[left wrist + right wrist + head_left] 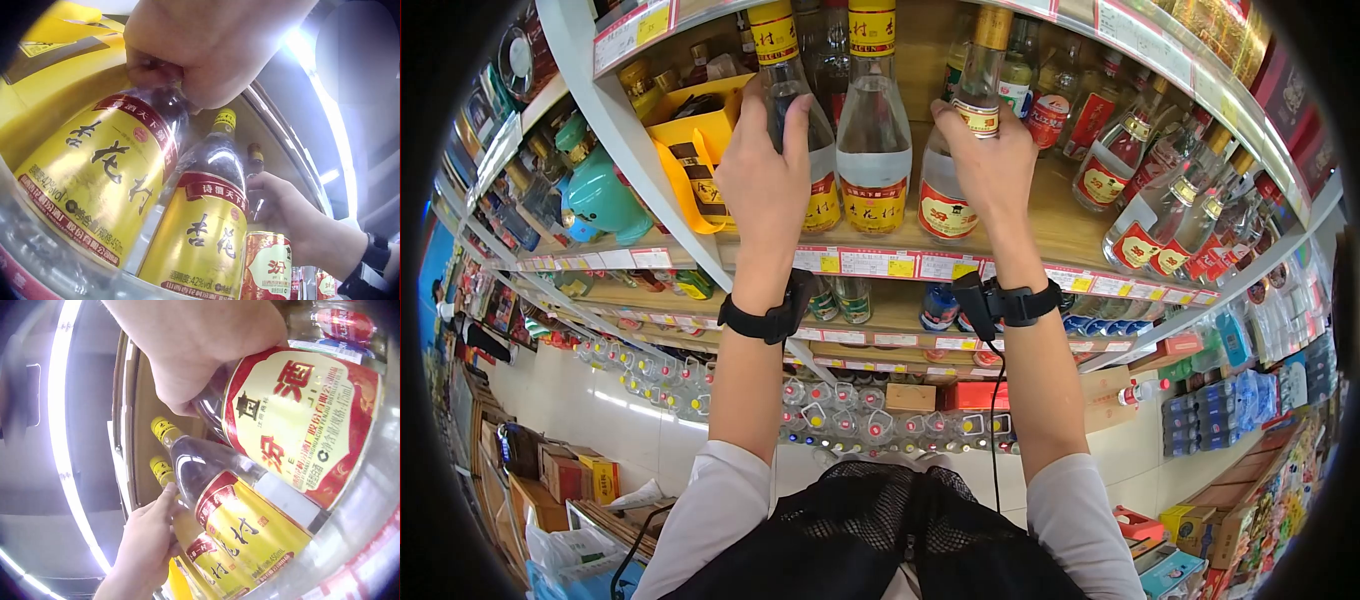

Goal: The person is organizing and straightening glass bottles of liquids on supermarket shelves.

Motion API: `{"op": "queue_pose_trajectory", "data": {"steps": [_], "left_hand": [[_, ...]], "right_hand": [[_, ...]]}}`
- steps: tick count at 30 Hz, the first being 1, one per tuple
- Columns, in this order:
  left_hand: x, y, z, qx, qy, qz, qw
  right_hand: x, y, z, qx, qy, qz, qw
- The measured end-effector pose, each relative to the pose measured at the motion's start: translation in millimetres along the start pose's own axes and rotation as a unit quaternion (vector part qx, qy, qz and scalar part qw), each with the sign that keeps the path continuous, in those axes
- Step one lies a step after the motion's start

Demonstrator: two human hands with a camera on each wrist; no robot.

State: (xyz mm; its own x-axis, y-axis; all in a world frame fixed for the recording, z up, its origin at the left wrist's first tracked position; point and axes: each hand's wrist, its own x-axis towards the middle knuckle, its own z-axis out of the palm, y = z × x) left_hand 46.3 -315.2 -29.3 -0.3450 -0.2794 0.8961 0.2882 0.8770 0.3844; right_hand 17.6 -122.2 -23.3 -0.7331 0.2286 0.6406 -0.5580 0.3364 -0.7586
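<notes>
Side by side on the shelf stand three clear liquor bottles. My left hand (762, 180) grips the neck of the left bottle (103, 156), which has a yellow label and yellow cap. The middle bottle (873, 150), with the same kind of label, stands between my hands, untouched. My right hand (988, 165) holds the red-and-cream-labelled bottle (300, 419) around its neck, below a gold cap. Both held bottles are upright with their bases at the shelf's front. In the left wrist view, fingers curl around the neck and hide part of it.
A yellow gift box (700, 120) stands left of the bottles, beside the grey shelf post (635, 150). More liquor bottles (1140, 240) crowd the right side. Price tags line the shelf edge (890, 264). Another shelf edge (1140, 30) curves above. Large jugs (840, 410) stand on the floor below.
</notes>
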Motion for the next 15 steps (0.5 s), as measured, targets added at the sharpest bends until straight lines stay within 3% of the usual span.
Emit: {"op": "queue_pose_trajectory", "data": {"steps": [5,8,11,14,15], "left_hand": [[-3,-1,-2,-0.006,-0.008,0.01,1.0],[-11,-10,0,-0.01,0.014,0.061,0.998],[-28,-11,-11,-0.027,-0.072,-0.008,0.997],[-51,-2,-20,-0.106,-0.107,-0.047,0.988],[-60,2,-21,-0.123,-0.085,-0.026,0.988]], "right_hand": [[-5,7,-5,0.003,-0.039,-0.007,0.999],[-17,9,-20,-0.015,-0.064,-0.006,0.998],[-34,25,-60,-0.104,0.055,-0.148,0.982],[-36,21,-122,-0.161,0.226,-0.222,0.935],[-32,19,-138,-0.138,0.264,-0.185,0.936]]}}
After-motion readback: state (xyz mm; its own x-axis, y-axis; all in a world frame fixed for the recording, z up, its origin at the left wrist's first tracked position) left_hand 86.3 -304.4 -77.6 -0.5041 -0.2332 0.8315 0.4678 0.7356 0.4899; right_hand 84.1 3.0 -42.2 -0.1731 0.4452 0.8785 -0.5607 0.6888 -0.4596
